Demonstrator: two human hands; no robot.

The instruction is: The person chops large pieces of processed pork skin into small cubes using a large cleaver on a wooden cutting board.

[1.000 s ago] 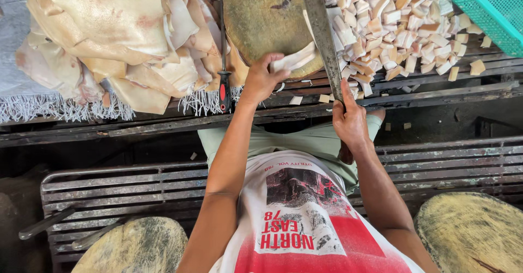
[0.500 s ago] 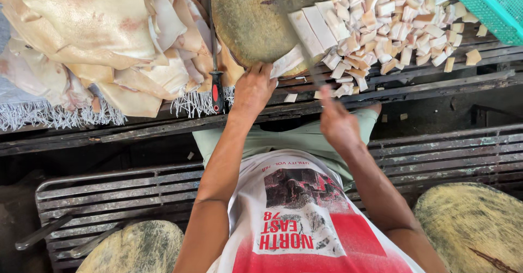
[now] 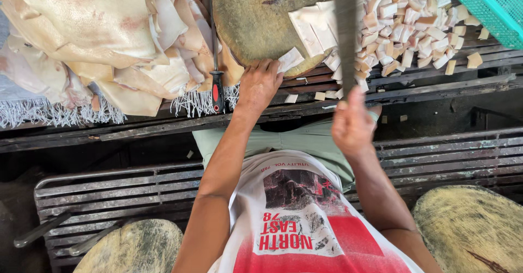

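Observation:
My left hand point(image 3: 260, 85) rests at the near edge of a round wooden chopping block point(image 3: 256, 20), its fingers pinning the end of a pale strip of pork skin point(image 3: 308, 31) that lies across the block. My right hand point(image 3: 351, 125) grips the handle of a long cleaver point(image 3: 345, 28), whose blurred blade stands raised over the strip's right part. To the right of the block lies a heap of small cut pale squares point(image 3: 408, 28).
Large uncut sheets of pale skin point(image 3: 98, 39) are piled on the left. A red-and-black handled sharpening rod point(image 3: 217, 88) lies beside the block. A green plastic basket point(image 3: 490, 6) sits top right. Two more round blocks point(image 3: 474, 229) stand low beside a slatted bench.
The cleaver has swung from a slant at the right to a raised, near-vertical position over the strip. My right hand moved up and right. My left hand stays on the strip.

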